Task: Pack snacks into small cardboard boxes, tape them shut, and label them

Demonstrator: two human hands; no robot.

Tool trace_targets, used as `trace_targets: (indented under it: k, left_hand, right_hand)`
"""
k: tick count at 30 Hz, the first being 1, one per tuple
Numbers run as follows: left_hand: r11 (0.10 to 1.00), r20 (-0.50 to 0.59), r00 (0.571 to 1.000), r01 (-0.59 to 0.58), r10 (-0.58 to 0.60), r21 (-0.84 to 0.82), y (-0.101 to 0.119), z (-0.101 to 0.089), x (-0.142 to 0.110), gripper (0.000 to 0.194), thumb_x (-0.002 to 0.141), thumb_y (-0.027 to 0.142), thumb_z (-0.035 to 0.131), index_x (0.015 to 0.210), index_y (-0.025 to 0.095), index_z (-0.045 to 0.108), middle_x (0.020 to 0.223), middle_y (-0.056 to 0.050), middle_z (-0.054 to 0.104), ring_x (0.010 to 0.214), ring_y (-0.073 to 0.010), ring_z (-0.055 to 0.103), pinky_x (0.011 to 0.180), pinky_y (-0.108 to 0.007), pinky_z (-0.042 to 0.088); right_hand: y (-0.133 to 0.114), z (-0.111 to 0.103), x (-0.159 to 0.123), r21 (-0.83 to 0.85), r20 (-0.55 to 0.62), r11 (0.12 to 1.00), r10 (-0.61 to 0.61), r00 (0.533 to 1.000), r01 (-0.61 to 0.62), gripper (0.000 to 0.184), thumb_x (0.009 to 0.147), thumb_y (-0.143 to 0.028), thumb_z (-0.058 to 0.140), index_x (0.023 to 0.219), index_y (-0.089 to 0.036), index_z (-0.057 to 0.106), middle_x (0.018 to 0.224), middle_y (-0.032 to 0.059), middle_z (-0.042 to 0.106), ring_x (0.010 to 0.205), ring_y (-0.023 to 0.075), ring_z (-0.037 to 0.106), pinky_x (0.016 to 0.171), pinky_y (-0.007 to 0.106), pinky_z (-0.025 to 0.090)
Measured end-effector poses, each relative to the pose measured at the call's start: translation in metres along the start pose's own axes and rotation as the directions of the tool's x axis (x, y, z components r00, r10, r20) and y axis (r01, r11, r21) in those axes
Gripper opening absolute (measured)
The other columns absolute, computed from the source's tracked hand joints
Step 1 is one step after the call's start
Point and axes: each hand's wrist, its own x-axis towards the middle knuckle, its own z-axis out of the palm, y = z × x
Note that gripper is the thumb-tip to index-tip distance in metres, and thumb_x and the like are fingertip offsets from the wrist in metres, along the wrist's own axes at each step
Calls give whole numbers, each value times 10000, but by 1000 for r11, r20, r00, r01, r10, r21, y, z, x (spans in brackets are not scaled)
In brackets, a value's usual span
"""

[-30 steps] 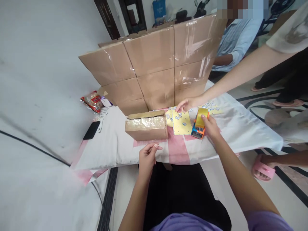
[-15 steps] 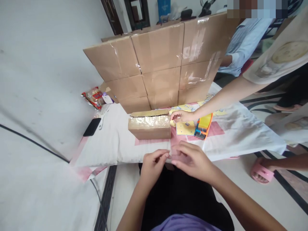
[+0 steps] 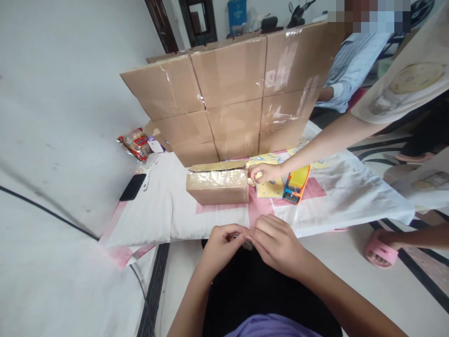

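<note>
Over my lap, just off the table's near edge, my left hand (image 3: 226,243) and my right hand (image 3: 275,241) meet with thumbs and fingertips pinched together. Whatever sits between the fingertips is too small or hidden to name; a pale, shiny bit shows just below them. Beyond my hands lies a taped cardboard box (image 3: 217,189) on the cloth. Another person's hand (image 3: 264,172) reaches in from the right and rests at the box's right end. Beside it are a yellow patterned sheet (image 3: 269,188) and an orange-and-blue tape dispenser (image 3: 294,189).
A tall panel of joined cardboard boxes (image 3: 231,93) stands at the back of the cloth-covered table (image 3: 150,220). On the left are a black phone (image 3: 132,187) and a red snack packet (image 3: 136,142). A second person (image 3: 354,70) is behind the panel at right.
My right hand has closed its fingers and come in against my left fingertips. The other person's hand stays at the box's end, its fingers slightly shifted.
</note>
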Motion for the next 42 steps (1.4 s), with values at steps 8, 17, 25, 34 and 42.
trace_targets:
  k: [8, 17, 25, 34, 42]
  left_hand:
    - [898, -483, 820, -83, 308, 432, -18, -59, 35, 292, 940, 475, 588, 915, 219, 725, 797, -42, 749, 732, -196, 678, 706, -302, 521]
    - [532, -174, 879, -102, 444, 841, 5, -125, 118, 478, 1025, 400, 410, 1393, 191, 630, 1563, -79, 516, 1503, -303, 384, 1227, -509, 332]
    - [471, -142, 901, -76, 410, 879, -10, -110, 104, 511, 1041, 362, 357, 1456, 154, 570, 1602, -104, 455, 1553, -326, 287, 1246, -546, 318]
    - [509, -179, 924, -20, 339, 861, -3, -108, 99, 545, 1010, 262, 323, 1505, 140, 514, 1629, -92, 412, 1559, -322, 272, 1177, -518, 410]
    - [448, -204, 875, -16, 440, 894, -4, -100, 93, 501, 1032, 389, 389, 1486, 244, 544, 1605, -80, 455, 1529, -333, 337, 1152, -566, 369]
  right_hand:
    - [9, -39, -4, 372, -16, 893, 279, 960, -253, 125, 931, -145, 619, 914, -267, 639, 788, 6, 572, 702, 176, 571, 606, 319, 441]
    - [40, -40, 69, 502, 154, 779, 346, 925, -375, 97, 922, -246, 647, 842, -219, 692, 851, 22, 659, 775, 162, 586, 676, 290, 434]
    - [85, -7, 173, 755, 470, 435, 164, 868, -491, 220, 786, -381, 758, 828, -174, 694, 706, -17, 604, 651, 113, 518, 603, 246, 396]
    - [108, 67, 231, 163, 647, 964, 58, 761, -212, 25, 792, -177, 677, 797, -172, 701, 728, 14, 681, 635, 125, 539, 615, 255, 349]
    - [110, 63, 227, -6, 650, 993, 93, 755, -117, 69, 810, -166, 645, 819, -192, 708, 739, 25, 691, 682, 159, 563, 664, 271, 327]
